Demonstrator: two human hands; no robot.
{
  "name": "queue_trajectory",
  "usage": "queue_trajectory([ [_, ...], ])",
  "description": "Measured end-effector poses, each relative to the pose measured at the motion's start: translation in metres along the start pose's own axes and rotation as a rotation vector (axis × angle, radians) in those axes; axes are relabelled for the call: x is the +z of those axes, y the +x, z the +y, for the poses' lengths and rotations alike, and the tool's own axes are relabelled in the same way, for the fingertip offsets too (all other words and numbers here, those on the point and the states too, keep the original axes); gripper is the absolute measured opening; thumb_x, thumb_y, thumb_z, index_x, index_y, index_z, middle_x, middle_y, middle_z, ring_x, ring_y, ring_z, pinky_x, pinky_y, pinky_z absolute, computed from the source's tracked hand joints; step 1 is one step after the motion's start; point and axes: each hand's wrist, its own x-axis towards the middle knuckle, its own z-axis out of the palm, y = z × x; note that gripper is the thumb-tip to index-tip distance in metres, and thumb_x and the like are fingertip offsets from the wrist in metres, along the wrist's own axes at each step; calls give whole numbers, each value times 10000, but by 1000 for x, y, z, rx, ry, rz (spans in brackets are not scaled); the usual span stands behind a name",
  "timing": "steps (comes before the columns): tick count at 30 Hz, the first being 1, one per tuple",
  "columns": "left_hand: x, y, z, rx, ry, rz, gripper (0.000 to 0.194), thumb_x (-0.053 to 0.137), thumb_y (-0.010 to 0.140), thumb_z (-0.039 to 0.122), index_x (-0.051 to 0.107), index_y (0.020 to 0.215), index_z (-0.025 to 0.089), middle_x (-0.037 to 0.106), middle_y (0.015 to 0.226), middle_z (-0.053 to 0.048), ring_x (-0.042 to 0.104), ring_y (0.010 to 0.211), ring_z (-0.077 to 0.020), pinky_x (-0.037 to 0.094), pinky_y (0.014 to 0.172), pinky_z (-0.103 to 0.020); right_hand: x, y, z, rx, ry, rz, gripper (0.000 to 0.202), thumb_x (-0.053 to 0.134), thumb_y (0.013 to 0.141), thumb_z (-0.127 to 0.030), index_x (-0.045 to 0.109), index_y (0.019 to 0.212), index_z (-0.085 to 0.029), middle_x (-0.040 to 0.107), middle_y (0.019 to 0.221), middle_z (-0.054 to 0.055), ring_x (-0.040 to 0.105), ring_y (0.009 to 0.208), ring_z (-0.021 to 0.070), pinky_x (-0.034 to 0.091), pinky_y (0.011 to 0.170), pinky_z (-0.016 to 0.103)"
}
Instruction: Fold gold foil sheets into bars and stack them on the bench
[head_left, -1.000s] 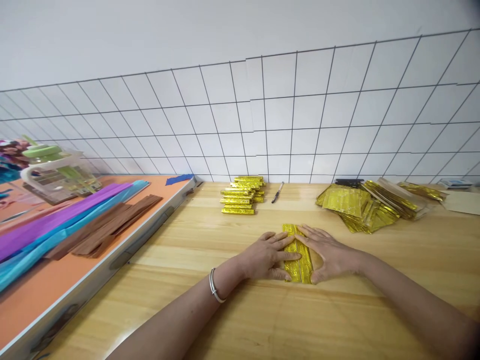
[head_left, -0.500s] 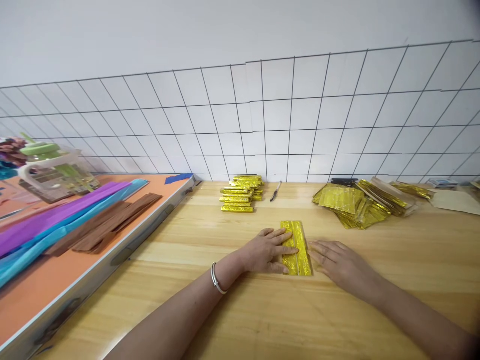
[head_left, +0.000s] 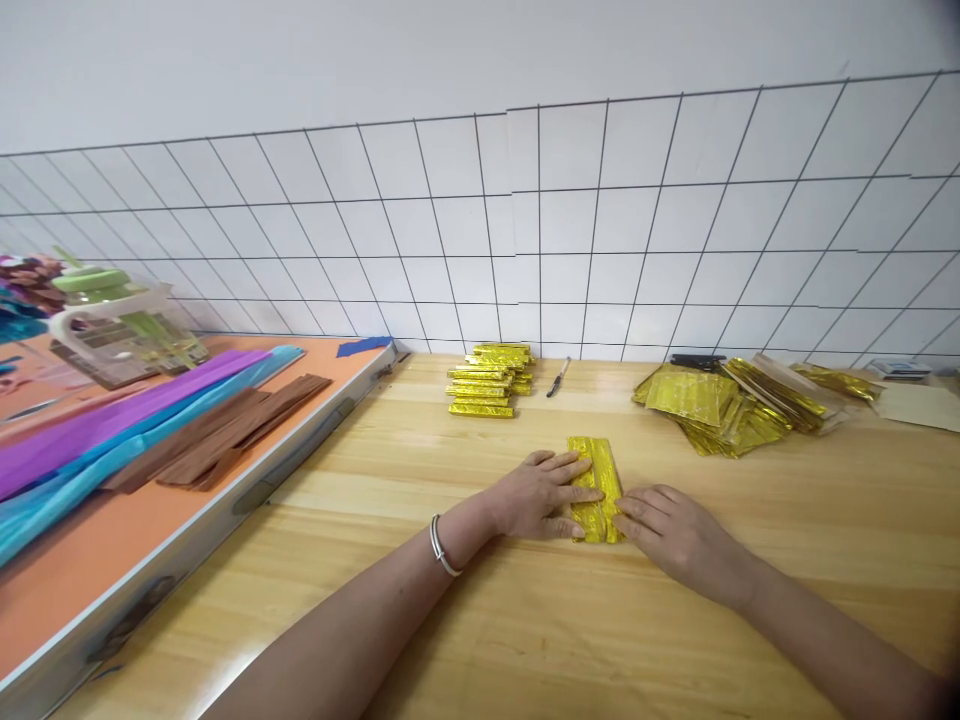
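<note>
A folded strip of gold foil paper (head_left: 598,478) lies flat on the wooden table (head_left: 525,620) in front of me. My left hand (head_left: 536,494), a silver bracelet on its wrist, presses flat on the strip's left half with fingers spread. Its right lower edge is touched by the fingertips of my right hand (head_left: 675,535), which rests beside it. Neither hand grips the strip.
A stack of folded gold strips (head_left: 489,380) and a pen (head_left: 556,377) lie at the back. A loose pile of gold foil sheets (head_left: 720,405) sits back right. On the left an orange board (head_left: 112,540) holds purple, blue and brown paper strips (head_left: 150,430) and a clear container (head_left: 120,335).
My right hand slid off the top of the gold strip to its right, then came back against its right edge. The strip now looks narrower. My left hand stayed pressing.
</note>
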Motion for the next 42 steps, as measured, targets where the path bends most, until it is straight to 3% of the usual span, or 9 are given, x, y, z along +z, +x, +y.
queue_trajectory([
  [7, -1, -2, 4, 10, 16, 53, 547, 411, 837, 573, 390, 1325, 325, 243, 1462, -73, 281, 1295, -301, 231, 1013, -457, 4, 2, -5, 186, 131, -19, 245, 402, 889, -123, 627, 960, -188, 641, 941, 74, 554, 915, 192, 462, 803, 363],
  [17, -5, 0, 15, 57, 11, 41, 456, 437, 861, 469, 468, 1268, 266, 536, 1109, -81, 478, 981, -224, 341, 907, -364, 2, 0, -5, 184, 191, 26, 208, 444, 876, -169, 633, 957, -201, 635, 908, 68, 561, 883, 185, 474, 773, 340],
  [22, -12, 0, 27, 15, -18, 38, 384, 458, 867, 396, 492, 1210, 228, 566, 1036, -74, 500, 949, -209, 374, 871, -329, 1, 0, -8, 196, 170, 46, 231, 425, 884, -161, 646, 930, -209, 645, 888, 62, 571, 879, 179, 481, 769, 325],
  [27, -20, -4, 44, -45, 0, 23, 211, 423, 892, 323, 554, 1014, 212, 577, 963, -62, 514, 926, -188, 397, 844, -294, 5, -2, -8, 190, 125, 59, 247, 422, 881, -142, 650, 942, -213, 652, 884, 62, 576, 878, 179, 483, 773, 323],
  [34, -19, -11, 57, -90, -19, 64, 277, 491, 852, 389, 542, 1061, 214, 569, 1010, -58, 505, 944, -200, 394, 862, -321, 8, -5, -6, 181, 124, 98, 233, 431, 884, -162, 639, 971, -220, 656, 879, 57, 576, 872, 181, 478, 777, 326],
  [42, -11, -8, 64, -164, 18, 107, 193, 452, 866, 270, 591, 984, 206, 573, 912, -56, 525, 878, -174, 418, 831, -304, 5, 3, -19, 279, 45, 61, 196, 470, 864, -196, 647, 943, -225, 622, 828, 65, 562, 844, 197, 467, 741, 323],
])
